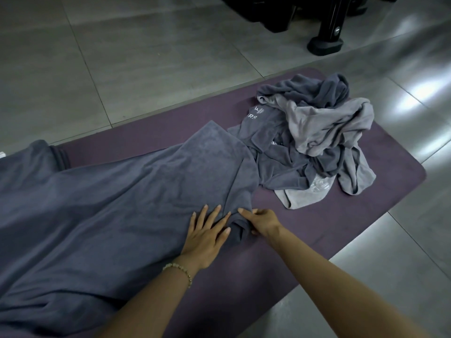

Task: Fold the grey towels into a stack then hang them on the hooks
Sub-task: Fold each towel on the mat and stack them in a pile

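A large dark grey towel (117,198) lies spread lengthwise over a purple mat (305,220), its right end bunched near the mat's front edge. My left hand (207,236) rests flat on the towel with fingers straight and spread, just left of the bunched corner. My right hand (262,222) pinches that bunched corner between thumb and fingers. Behind and to the right sits a crumpled pile of grey towels (314,140), dark and light grey mixed, some with white lettering. No hooks are in view.
The mat lies on a glossy grey tiled floor (122,69). A black equipment base with a foot (325,43) stands at the top right, beyond the mat. The mat's right end (402,172) is bare past the pile.
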`<state>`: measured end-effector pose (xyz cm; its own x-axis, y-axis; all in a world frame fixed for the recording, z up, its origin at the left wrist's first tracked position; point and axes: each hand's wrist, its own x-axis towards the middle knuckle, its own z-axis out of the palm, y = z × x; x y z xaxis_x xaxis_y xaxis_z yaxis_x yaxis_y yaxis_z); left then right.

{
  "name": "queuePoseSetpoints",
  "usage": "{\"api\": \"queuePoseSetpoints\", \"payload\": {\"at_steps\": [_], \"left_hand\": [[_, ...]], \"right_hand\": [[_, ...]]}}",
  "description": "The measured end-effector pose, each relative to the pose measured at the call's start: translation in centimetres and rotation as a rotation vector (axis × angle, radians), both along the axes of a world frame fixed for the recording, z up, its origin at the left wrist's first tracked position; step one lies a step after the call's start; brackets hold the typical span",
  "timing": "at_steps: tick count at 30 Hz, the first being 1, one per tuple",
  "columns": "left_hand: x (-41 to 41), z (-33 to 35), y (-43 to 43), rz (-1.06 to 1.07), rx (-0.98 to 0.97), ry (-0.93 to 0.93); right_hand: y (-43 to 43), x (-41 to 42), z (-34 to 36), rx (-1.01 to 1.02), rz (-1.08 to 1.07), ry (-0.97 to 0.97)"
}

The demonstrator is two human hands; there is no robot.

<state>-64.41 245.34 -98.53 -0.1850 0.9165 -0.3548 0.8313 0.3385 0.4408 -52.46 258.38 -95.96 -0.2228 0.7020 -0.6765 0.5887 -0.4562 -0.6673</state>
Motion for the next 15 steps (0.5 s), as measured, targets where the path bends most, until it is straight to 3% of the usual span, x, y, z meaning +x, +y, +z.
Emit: {"api": "queuePoseSetpoints", "payload": {"at_steps": [8,11,13,15], "left_hand": [[0.0,0.4,0.2,0.107,0.050,-0.095],[0.5,0.5,0.5,0.109,0.040,-0.113],[1.1,0.6,0.8,0.085,0.038,-0.113],[1.7,0.6,0.9,0.063,0.023,-0.112]], "right_hand": [[2.3,4.6,2.9,0.185,-0.112,0.228],[3.3,7.7,4.1,0.115,-0.099,0.317],[3.2,8.9,3.9,-0.034,-0.102,0.298],[2.7,8.7,3.0,0.046,-0.103,0.177]]}}
